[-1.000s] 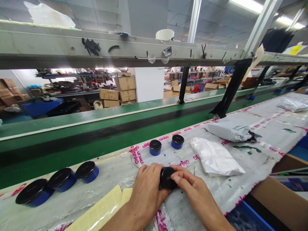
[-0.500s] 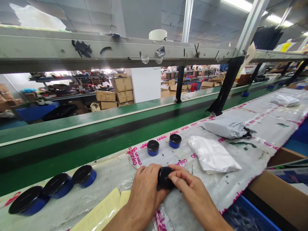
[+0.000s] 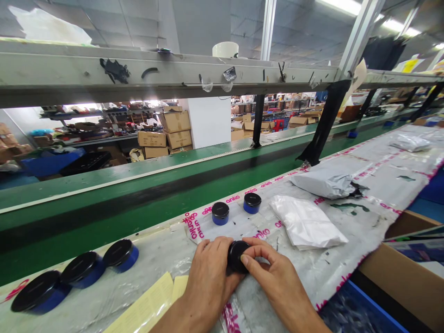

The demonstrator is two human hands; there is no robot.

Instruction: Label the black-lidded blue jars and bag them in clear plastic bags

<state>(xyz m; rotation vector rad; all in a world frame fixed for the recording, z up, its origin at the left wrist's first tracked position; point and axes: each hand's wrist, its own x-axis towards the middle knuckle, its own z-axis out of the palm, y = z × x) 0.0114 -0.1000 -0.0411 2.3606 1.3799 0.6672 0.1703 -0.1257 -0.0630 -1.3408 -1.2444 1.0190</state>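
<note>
We keep the black round piece (image 3: 236, 255) gripped in our left hand (image 3: 210, 268), probably to steady it, while our right hand (image 3: 275, 270) pinches its near side.

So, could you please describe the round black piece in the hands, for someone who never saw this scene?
Find the green belt, then the pink-printed plastic sheet along its near side. Low in the middle, the left hand and the right hand meet at one round black piece. Only this one is held; the black-and-blue round boxes nearby stand untouched.
</note>
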